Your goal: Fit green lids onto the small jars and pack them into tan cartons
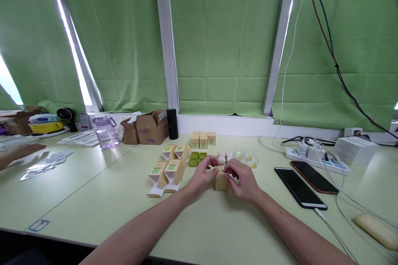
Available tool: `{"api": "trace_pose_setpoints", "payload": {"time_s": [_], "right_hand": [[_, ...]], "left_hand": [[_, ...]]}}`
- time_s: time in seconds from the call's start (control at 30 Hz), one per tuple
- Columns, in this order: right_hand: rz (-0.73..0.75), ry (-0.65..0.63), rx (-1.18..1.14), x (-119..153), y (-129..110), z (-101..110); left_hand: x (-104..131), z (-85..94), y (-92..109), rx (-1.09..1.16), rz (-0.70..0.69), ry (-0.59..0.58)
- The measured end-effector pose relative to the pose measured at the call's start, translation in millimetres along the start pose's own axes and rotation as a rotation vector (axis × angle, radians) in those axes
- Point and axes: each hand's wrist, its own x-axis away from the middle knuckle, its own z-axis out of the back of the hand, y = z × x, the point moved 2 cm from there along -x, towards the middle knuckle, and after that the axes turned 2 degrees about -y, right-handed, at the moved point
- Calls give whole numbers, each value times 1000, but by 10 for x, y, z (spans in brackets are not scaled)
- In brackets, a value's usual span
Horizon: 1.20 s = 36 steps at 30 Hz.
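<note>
A small tan cardboard box (222, 183) stands upright on the table between my two hands. My left hand (203, 172) pinches its upper left edge, and my right hand (242, 177) grips the top right side; the fingers partly cover its top. Left of the hands lie several open tan boxes (172, 167) with green labels and white flaps. Just behind my left hand sit several green square containers (194, 159). Beyond the hands are small pinkish-white rolls (222, 158) and clear round cups (248, 156) with yellow spots. Farther back stand several closed tan boxes (203, 139).
On the right are two phones (300, 187), a power strip (317, 160) with white cables, and a beige oval object (376, 230). A purple water bottle (105, 132), a carton (152, 128) and a black cylinder (172, 124) stand at the back left. Another person's hand (26, 151) is at far left.
</note>
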Motion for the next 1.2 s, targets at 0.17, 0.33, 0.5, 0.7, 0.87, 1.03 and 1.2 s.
{"api": "trace_pose_setpoints", "payload": {"time_s": [0.17,0.33,0.5,0.7,0.87,1.03,1.2], "right_hand": [[12,8,14,3,-7,2],[5,14,-1,5,1,-6],[-11,14,-18,1,14,-7],[13,19,-5,3,18,-18],[11,6,-24,1,17,-28],[-24,4,-69,-15,80,47],[-60,-41,-106,-20,147,120]], "left_hand": [[-8,-2,-16,-26,-14,9],[-7,-15,-30,-43,-17,18],[-15,-15,-36,-59,-30,19],[-10,-4,-47,-68,-25,7],[-13,-5,-74,-77,-23,7],[-19,-2,-58,-74,-20,3],[-13,8,-33,-42,-11,6]]}}
